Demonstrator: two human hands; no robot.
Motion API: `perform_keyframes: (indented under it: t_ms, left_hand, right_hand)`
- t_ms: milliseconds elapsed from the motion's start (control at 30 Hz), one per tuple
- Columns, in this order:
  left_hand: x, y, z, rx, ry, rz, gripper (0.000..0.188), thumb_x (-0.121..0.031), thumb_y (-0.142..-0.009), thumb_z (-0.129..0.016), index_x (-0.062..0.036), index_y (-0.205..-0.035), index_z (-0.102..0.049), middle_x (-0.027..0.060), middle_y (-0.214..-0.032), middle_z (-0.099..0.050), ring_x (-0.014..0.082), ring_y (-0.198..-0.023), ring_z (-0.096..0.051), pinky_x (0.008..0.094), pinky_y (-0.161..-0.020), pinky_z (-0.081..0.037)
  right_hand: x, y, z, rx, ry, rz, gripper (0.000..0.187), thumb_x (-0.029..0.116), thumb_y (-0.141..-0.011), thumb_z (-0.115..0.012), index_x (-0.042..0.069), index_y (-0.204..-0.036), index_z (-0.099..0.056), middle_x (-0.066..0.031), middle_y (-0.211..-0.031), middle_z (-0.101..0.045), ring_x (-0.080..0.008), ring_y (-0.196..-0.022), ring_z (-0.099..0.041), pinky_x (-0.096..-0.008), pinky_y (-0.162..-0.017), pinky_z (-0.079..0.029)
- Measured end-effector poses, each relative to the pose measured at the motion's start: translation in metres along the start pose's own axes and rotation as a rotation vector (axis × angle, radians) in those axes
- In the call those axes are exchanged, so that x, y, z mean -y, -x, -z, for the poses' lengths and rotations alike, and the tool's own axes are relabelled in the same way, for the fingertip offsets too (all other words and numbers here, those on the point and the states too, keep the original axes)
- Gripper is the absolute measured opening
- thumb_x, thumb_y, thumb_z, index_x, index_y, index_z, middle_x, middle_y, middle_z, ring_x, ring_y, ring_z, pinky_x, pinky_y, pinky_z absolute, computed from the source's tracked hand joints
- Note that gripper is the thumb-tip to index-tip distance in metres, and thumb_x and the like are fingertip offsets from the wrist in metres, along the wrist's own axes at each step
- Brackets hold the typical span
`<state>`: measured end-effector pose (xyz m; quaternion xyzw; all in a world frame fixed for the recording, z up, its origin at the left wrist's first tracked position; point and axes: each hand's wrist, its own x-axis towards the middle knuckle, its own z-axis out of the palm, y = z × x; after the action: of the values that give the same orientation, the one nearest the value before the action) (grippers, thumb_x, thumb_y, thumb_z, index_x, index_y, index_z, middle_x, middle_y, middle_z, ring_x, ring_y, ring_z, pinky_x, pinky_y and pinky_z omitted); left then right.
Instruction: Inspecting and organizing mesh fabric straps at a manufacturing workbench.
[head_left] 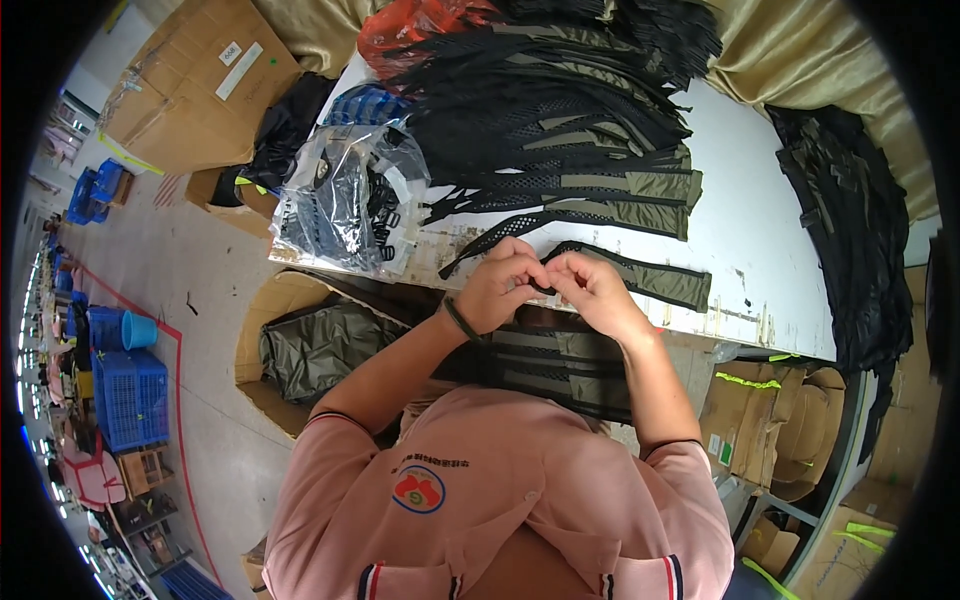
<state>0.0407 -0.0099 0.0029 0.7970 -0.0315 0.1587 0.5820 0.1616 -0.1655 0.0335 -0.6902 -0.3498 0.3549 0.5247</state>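
My left hand (495,288) and my right hand (598,297) meet at the table's near edge, fingers closed in a pinch on a narrow black mesh strip with an olive fabric end (665,283). That end lies flat on the table to the right of my hands. The small part between my fingertips is mostly hidden by them. Just beyond my hands, several similar black and olive strips (630,212) lie fanned out in layers. More pieces of the same fabric (570,365) hang or lie below the table edge, close to my body.
A clear plastic bag (350,200) with dark contents sits at the table's left end. Below it stands an open carton (262,305) holding dark olive fabric. Dark garments (845,220) drape over the right end of the white table (745,190). Cartons (750,425) fill a shelf beneath.
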Motion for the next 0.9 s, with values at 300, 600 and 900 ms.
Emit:
perform_keyframes:
  t_ms: [300, 600, 900]
  left_hand:
    - [0.004, 0.032, -0.007, 0.15, 0.806, 0.423, 0.014, -0.002, -0.086, -0.058, -0.006, -0.097, -0.051, 0.0036, -0.088, -0.054, 0.014, -0.071, -0.054, 0.0258, -0.063, -0.044]
    - [0.032, 0.122, 0.061, -0.082, -0.674, 0.356, 0.04, -0.03, -0.077, -0.072, -0.0066, -0.105, -0.054, 0.012, -0.101, -0.055, 0.028, -0.087, -0.056, 0.0376, -0.069, -0.048]
    - [0.108, 0.007, 0.055, -0.123, -0.868, 0.118, 0.026, -0.024, -0.077, -0.069, -0.0073, -0.094, -0.059, 0.0114, -0.087, -0.055, 0.0328, -0.083, -0.054, 0.0429, -0.071, -0.045]
  right_hand:
    - [-0.006, -0.004, 0.024, -0.078, 0.087, -0.042, 0.013, 0.01, -0.087, -0.059, -0.001, -0.094, -0.058, 0.0006, -0.071, -0.057, -0.0081, -0.063, -0.048, -0.0244, -0.06, -0.043]
    - [-0.076, -0.048, 0.063, -0.399, 0.791, 0.214, 0.033, 0.016, -0.077, -0.069, 0.006, -0.106, -0.059, -0.0135, -0.099, -0.058, -0.0308, -0.095, -0.056, -0.0388, -0.077, -0.045]
    - [-0.103, -0.083, 0.059, -0.414, 1.312, 0.381, 0.024, 0.011, -0.074, -0.061, 0.01, -0.098, -0.063, -0.0074, -0.088, -0.057, -0.0245, -0.089, -0.055, -0.039, -0.076, -0.041]
